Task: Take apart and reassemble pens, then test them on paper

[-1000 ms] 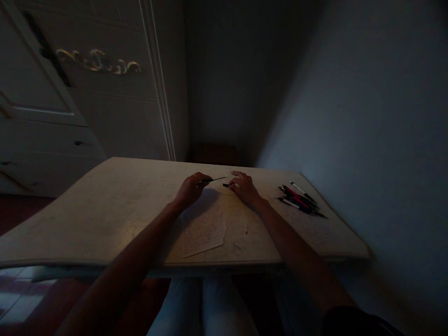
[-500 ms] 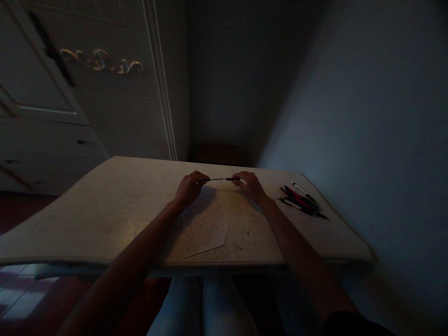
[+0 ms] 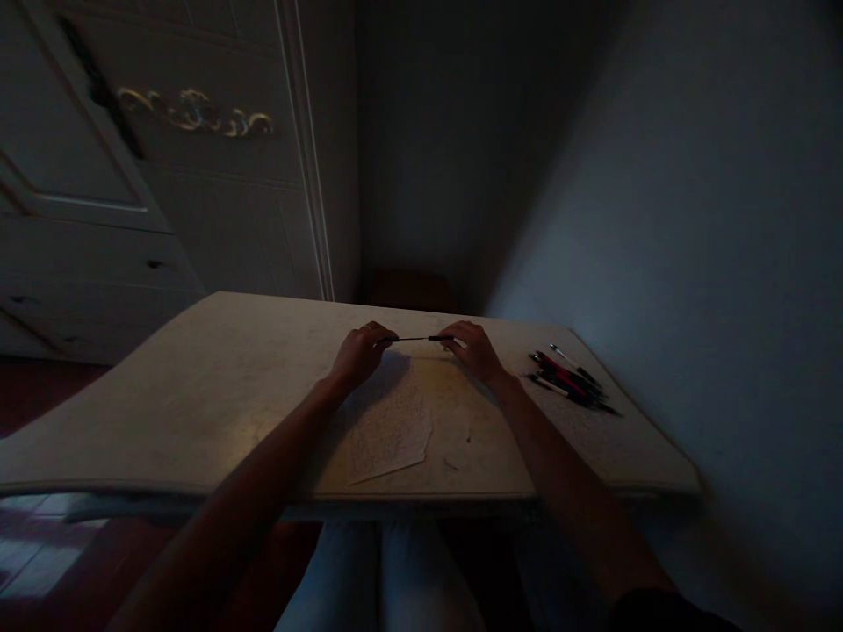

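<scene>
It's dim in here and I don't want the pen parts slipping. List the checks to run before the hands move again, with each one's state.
1. Left hand grips the thin pen part: ok.
2. Right hand grips the other end: ok.
3. Part held over the table, not past its edge: ok.
4. Paper lies flat by the wrists: ok.
5. Pile of pens apart from the right hand: ok.
6. Parts fully joined: cannot tell.

In dim light, the left hand (image 3: 359, 353) and right hand (image 3: 475, 348) pinch opposite ends of a thin dark pen (image 3: 416, 338) above a pale table (image 3: 198, 395), with a sheet of paper (image 3: 388, 430) below it and a pile of pens (image 3: 570, 376) near the right hand
</scene>
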